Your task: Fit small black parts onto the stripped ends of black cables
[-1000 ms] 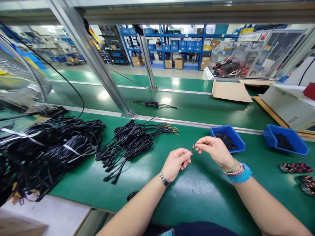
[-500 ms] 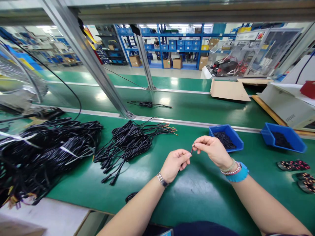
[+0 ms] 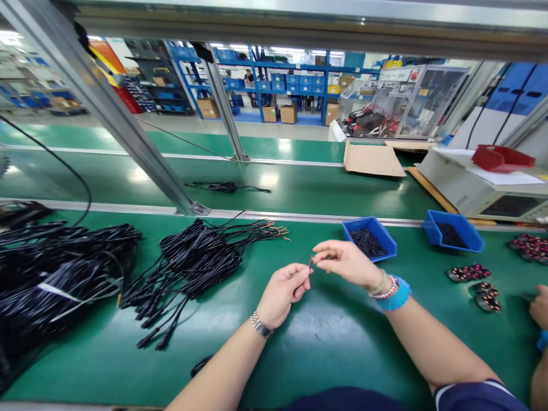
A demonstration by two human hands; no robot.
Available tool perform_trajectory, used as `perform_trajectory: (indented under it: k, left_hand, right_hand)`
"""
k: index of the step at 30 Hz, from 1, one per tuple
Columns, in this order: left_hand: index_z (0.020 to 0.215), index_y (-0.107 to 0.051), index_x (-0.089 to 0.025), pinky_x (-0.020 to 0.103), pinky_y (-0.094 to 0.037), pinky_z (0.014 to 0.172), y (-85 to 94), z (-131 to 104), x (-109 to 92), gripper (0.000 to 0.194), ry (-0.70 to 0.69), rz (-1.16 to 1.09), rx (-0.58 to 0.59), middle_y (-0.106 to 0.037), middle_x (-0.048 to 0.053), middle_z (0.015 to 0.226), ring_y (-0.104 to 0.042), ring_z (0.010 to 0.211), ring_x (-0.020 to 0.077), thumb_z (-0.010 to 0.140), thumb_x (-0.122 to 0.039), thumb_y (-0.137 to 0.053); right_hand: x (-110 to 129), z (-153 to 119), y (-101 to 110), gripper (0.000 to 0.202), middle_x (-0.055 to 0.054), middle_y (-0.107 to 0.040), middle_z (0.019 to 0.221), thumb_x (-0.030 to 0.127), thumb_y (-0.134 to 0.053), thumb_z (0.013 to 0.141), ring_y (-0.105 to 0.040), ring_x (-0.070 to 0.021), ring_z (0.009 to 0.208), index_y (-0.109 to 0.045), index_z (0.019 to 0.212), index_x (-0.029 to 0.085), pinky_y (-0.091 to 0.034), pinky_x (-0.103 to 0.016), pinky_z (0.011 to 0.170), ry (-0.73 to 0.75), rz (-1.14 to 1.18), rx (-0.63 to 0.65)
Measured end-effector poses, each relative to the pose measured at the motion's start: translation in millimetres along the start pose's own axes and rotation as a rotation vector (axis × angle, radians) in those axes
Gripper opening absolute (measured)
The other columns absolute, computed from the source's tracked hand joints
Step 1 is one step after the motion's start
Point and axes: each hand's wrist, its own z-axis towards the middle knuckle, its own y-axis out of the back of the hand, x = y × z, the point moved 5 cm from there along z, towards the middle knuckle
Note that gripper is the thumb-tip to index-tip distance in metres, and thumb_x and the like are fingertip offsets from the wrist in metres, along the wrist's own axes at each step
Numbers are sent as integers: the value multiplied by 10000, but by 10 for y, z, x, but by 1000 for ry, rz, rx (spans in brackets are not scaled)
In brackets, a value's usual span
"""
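Note:
Over the green bench, my left hand (image 3: 285,291) pinches a thin cable end with red and dark wires (image 3: 311,261) sticking up between thumb and index finger. The fingers of my right hand (image 3: 342,262) are apart beside those wires, thumb and index close to the tips. Part of a black cable (image 3: 201,364) shows beside my left forearm. Left of my hands lies a bundle of black cables (image 3: 201,257) with orange wire ends and black connectors. Just behind my right hand is a blue bin (image 3: 391,249) of small black pieces.
A large black cable pile (image 3: 64,274) lies at the left. Right are a second blue bin (image 3: 475,245), round parts (image 3: 468,273), and another person's hand (image 3: 540,307) at the edge. A metal post (image 3: 115,120) slants down to the bench.
The view has turned right, so things on the bench sit further left. My right fingers have loosened from the wires, and another person's hand has come into view at the right.

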Motion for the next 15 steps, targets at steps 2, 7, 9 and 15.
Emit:
perform_trajectory:
  k: [2, 7, 9, 15]
  left_hand:
    - [825, -587, -110, 165, -146, 361, -1, -4, -8, 272, 10, -21, -2, -497, -23, 567, -291, 399, 14, 720, -360, -605]
    - [799, -586, -104, 158, -167, 363, -5, -15, -38, 249, 5, -59, 11, -518, -9, 600, -323, 415, 15, 721, -339, -607]
    - [770, -573, -112, 156, -194, 359, 9, -12, -32, 241, 6, -55, -8, -523, -13, 587, -346, 407, 20, 713, -343, -612]
    - [722, -541, -119, 183, -367, 427, 78, 26, -5, 214, -53, -32, -53, -583, 9, 597, -480, 444, 61, 705, -317, -622]
  right_hand:
    - [-24, 39, 351, 239, -59, -654, 868, 304, -508, 765, -596, -149, 745, -619, 911, 150, -460, -249, 657, 16, -290, -125]
    - [-424, 142, 970, 209, -64, -674, 815, 169, -467, 753, -596, -160, 801, -676, 752, 170, -405, -230, 759, -266, -1108, -111]
    - [-590, 163, 1005, 196, -88, -671, 818, 149, -489, 727, -599, -173, 797, -682, 758, 163, -406, -236, 732, -327, -1172, -83]
    - [-657, 184, 976, 184, -126, -646, 828, 140, -469, 733, -594, -189, 778, -637, 658, 129, -410, -258, 700, -295, -1203, -109]
